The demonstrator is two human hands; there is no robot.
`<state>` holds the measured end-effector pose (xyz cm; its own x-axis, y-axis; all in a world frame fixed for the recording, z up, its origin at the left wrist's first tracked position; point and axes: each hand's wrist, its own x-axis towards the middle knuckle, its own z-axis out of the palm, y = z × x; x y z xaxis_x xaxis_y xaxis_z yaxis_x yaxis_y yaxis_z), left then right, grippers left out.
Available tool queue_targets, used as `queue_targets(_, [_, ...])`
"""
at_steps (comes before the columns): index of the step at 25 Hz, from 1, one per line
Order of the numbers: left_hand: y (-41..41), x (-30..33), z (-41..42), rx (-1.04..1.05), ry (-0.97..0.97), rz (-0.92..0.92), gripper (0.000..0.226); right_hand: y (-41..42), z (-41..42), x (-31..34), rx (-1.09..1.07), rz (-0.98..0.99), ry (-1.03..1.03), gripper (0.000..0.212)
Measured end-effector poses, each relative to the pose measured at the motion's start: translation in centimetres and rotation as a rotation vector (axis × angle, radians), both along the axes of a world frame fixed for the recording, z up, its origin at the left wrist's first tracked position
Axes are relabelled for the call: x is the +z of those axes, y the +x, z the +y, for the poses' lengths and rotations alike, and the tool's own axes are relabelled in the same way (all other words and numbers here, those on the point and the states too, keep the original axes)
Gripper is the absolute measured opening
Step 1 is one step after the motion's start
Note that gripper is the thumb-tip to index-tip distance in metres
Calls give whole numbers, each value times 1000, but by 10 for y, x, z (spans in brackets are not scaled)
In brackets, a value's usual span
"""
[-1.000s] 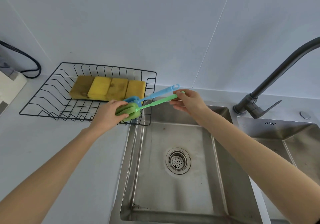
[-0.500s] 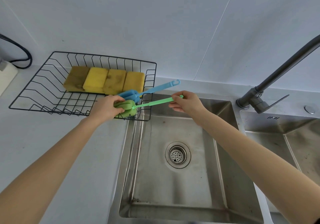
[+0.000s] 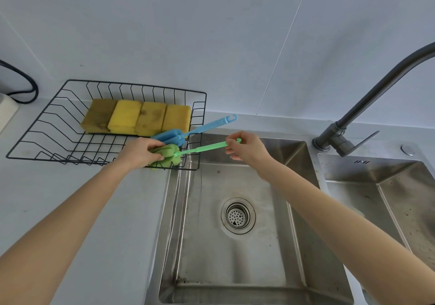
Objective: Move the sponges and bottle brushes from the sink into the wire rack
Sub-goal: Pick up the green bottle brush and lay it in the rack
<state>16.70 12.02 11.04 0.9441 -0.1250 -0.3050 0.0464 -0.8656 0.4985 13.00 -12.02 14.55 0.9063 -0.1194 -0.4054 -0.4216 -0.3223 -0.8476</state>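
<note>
here the sink (image 3: 235, 245) at lower centre lies bare. mid-frame, the left hand (image 3: 138, 151) pinches the green brush (image 3: 169, 155) head inside the wire rack (image 3: 42, 125), while the right hand (image 3: 247, 149) grips its handle tip. beyond, the blue brush (image 3: 186, 132) leans over the rim and four sponges (image 3: 136, 116) line the back. letting go early might tip the overhanging handle out.

Wire rack (image 3: 58, 125) sits on the tabletop (image 3: 70, 210), just left of the sink (image 3: 235, 269). Four sponges (image 3: 138, 117) lie in a row along the rack's back. Two bottle brushes (image 3: 188, 132) have their heads in the rack's right front corner, handles over its right rim above the sink. Faucet (image 3: 353, 116) behind right; second basin (image 3: 388, 198) farther right.
</note>
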Motion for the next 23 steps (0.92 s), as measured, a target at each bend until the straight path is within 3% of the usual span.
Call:
queue_targets(11, [-6, 12, 8, -86, -72, 82, 46, -3, -3, 5, 33, -64, -125, 11])
queue_targets(23, [-11, 9, 7, 6, -124, 25, 44, 0, -6, 8, 123, -129, -324, 28])
